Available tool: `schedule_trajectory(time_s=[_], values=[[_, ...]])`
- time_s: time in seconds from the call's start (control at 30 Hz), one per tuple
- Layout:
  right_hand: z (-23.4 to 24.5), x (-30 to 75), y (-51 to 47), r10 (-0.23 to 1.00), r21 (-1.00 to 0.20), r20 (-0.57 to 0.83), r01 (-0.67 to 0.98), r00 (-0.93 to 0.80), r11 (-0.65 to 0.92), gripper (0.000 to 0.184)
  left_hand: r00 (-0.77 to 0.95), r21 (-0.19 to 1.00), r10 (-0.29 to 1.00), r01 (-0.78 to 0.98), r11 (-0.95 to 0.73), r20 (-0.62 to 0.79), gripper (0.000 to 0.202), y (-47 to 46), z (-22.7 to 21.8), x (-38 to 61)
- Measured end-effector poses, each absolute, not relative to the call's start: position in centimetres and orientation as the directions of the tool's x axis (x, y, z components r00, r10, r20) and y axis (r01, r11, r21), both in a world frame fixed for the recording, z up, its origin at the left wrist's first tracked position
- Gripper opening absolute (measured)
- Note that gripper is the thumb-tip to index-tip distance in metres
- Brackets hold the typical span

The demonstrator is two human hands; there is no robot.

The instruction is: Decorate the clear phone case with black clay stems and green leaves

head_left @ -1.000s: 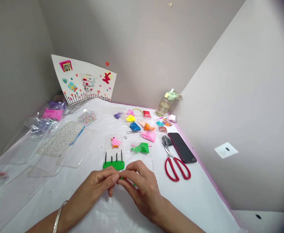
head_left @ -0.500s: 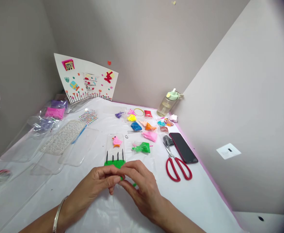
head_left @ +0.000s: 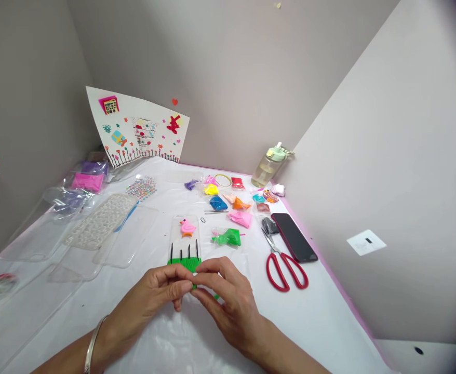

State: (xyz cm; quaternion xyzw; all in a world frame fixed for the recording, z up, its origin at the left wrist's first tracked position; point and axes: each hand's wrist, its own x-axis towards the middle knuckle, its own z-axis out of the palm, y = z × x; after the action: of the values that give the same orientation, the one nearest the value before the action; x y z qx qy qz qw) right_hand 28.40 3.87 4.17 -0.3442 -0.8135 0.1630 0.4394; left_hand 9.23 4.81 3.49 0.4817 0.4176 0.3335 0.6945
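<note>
My left hand (head_left: 153,293) and my right hand (head_left: 228,304) meet at the fingertips over the white table cover. Between them they pinch a small piece of green modelling clay (head_left: 193,283), mostly hidden by my fingers. Just beyond my fingers lies a transparent phone case (head_left: 184,231) decorated with a pink clay duck (head_left: 187,227) and a green clay grass strip (head_left: 184,264) with thin black stems. My fingertips are at the strip's near edge. A thin green bit (head_left: 216,296) shows beside my right hand. A silver bangle (head_left: 93,345) circles my left wrist.
Bagged clay lumps in several colours (head_left: 231,205) lie beyond the case, with red-handled scissors (head_left: 285,270) and a black smartphone (head_left: 294,237) to the right. A water bottle (head_left: 269,166) stands in the far corner. Transparent cases (head_left: 99,234) lie left.
My hands stay together on the green clay, with only slight finger shifts. The whole scene has moved slightly in view as my head shifted.
</note>
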Motion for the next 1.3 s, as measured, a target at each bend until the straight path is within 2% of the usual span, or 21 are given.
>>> schedule_trajectory(time_s=[0.13, 0.33, 0.53, 0.77, 1.0, 1.2, 1.3], values=[[4.18, 28.44, 3.89, 0.709, -0.573, 0.608, 0.421, -0.357, 0.703, 0.015, 0.459, 0.947, 0.850, -0.057, 0.317, -0.257, 0.031, 4.73, 3.58, 9.28], [4.62, 28.37, 3.87, 0.700, -0.570, 0.591, 0.408, -0.401, 0.714, 0.026, 0.458, 0.945, 0.849, -0.055, 0.323, -0.264, 0.028, 4.83, 3.70, 9.32], [4.53, 28.46, 3.88, 0.689, -0.556, 0.615, 0.409, -0.382, 0.723, 0.017, 0.461, 0.946, 0.845, -0.038, 0.323, -0.270, 0.029, 4.70, 3.53, 9.24], [4.77, 28.50, 3.84, 0.710, -0.591, 0.566, 0.394, -0.420, 0.704, 0.031, 0.439, 0.949, 0.860, -0.049, 0.311, -0.259, 0.024, 4.74, 3.75, 9.24], [4.54, 28.50, 3.85, 0.697, -0.564, 0.601, 0.411, -0.390, 0.716, 0.015, 0.458, 0.953, 0.850, -0.022, 0.304, -0.261, 0.032, 4.70, 3.82, 9.20], [4.65, 28.46, 3.82, 0.700, -0.561, 0.572, 0.418, -0.427, 0.714, 0.030, 0.440, 0.955, 0.863, -0.036, 0.294, -0.249, 0.028, 4.76, 3.87, 9.27], [4.57, 28.51, 3.85, 0.690, -0.554, 0.586, 0.411, -0.425, 0.724, 0.026, 0.442, 0.951, 0.858, -0.035, 0.307, -0.260, 0.027, 4.79, 3.75, 9.29]])
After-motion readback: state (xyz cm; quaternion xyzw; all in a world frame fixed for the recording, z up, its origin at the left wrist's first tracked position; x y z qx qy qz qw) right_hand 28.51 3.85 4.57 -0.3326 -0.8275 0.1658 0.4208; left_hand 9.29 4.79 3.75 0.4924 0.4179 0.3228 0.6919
